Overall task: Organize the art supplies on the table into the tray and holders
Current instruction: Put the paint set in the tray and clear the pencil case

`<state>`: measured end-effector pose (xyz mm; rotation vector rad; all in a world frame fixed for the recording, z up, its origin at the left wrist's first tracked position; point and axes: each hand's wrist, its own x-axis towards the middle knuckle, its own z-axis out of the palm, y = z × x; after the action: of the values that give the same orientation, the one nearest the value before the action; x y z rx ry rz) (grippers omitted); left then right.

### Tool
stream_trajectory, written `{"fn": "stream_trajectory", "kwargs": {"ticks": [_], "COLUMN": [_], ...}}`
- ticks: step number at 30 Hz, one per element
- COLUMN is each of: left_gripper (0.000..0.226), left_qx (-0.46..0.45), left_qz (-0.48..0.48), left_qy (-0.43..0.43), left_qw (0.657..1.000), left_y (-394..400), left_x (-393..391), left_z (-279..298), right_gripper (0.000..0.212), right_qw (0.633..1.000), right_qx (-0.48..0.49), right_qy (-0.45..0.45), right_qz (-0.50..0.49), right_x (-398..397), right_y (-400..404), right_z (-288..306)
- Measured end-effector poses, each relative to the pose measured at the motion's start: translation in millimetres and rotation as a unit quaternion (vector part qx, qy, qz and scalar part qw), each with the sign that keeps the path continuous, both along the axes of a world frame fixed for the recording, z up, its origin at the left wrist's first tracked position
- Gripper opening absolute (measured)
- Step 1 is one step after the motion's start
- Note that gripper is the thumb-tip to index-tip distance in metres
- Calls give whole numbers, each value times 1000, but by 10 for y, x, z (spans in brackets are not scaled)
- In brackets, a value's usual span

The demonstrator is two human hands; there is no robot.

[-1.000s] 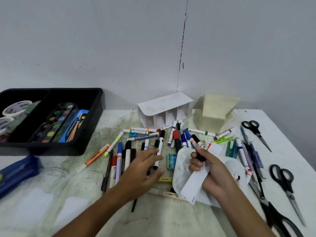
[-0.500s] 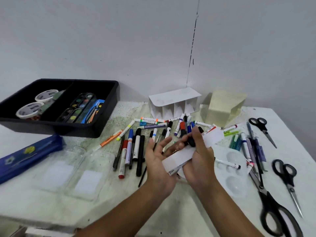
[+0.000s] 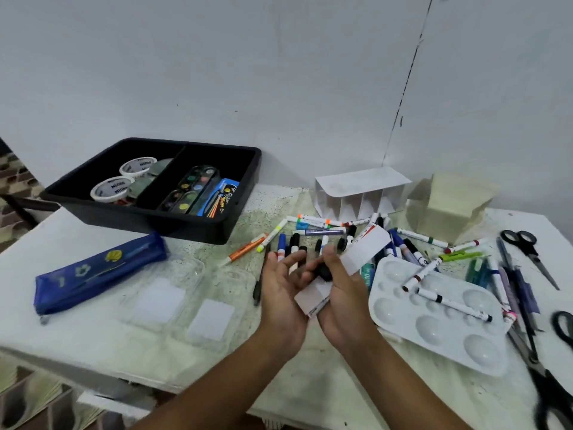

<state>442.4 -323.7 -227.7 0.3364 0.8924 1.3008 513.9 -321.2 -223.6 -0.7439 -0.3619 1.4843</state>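
My right hand (image 3: 341,293) grips a long white box (image 3: 362,254) together with a black marker (image 3: 325,271), held above the table's middle. My left hand (image 3: 280,287) lies palm up against the box's lower end, fingers spread and loosely bent. Behind the hands several markers and pens (image 3: 313,231) lie scattered. A black two-compartment tray (image 3: 245,212) at the back left holds tape rolls (image 3: 111,189), paint sets (image 3: 189,187) and a blue pack. A white divided holder (image 3: 359,193) lies on its side at the back, with a cream holder (image 3: 446,203) to its right.
A white paint palette (image 3: 440,321) with two markers on it lies right of my hands. Several scissors (image 3: 533,252) and pens cover the right edge. A blue pencil case (image 3: 96,271) and clear plastic lids (image 3: 173,299) lie at the left front.
Both hands drew together and lifted the white box off the pile; my left hand left the markers and now supports the box. The view swung left, showing more of the tray.
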Motion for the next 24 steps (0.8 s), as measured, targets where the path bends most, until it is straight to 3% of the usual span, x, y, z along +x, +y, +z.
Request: {"fn": "stream_trajectory", "kwargs": {"ticks": [3, 5, 6, 8, 11, 13, 15, 17, 20, 24], "left_gripper": [32, 16, 18, 30, 37, 42, 50, 56, 56, 48], "left_qx": [75, 146, 181, 233, 280, 264, 217, 179, 159, 204], "left_qz": [-19, -23, -29, -27, 11, 8, -27, -71, -105, -96], "left_qy": [171, 298, 367, 507, 700, 781, 838, 859, 845, 845], "left_qw": [982, 943, 912, 829, 657, 566, 500, 474, 499, 486], "left_y": [30, 42, 51, 86, 162, 190, 165, 108, 44, 63], "left_x": [-559, -1089, -1360, -1991, -2917, -3491, -3968, -4286, -4509, -4574], "left_z": [-33, -87, -125, -216, -355, -426, -461, -486, -504, -540], "right_gripper": [24, 21, 19, 18, 23, 26, 24, 23, 23, 19], "right_qw": [999, 997, 995, 987, 960, 937, 912, 888, 871, 876], "right_qx": [-11, -11, -8, 0, 12, 29, 50, 71, 76, 50], "right_qy": [4, -19, -47, -106, -191, -250, -298, -336, -349, -322], "right_qz": [42, 70, 84, 121, 202, 243, 277, 305, 337, 355], "right_x": [-254, -497, -610, -904, -1361, -1685, -1995, -2264, -2639, -2975], "right_y": [92, 161, 197, 281, 394, 463, 534, 611, 714, 812], "right_z": [-54, -90, -111, -177, -221, -216, -208, -190, -165, -182]}}
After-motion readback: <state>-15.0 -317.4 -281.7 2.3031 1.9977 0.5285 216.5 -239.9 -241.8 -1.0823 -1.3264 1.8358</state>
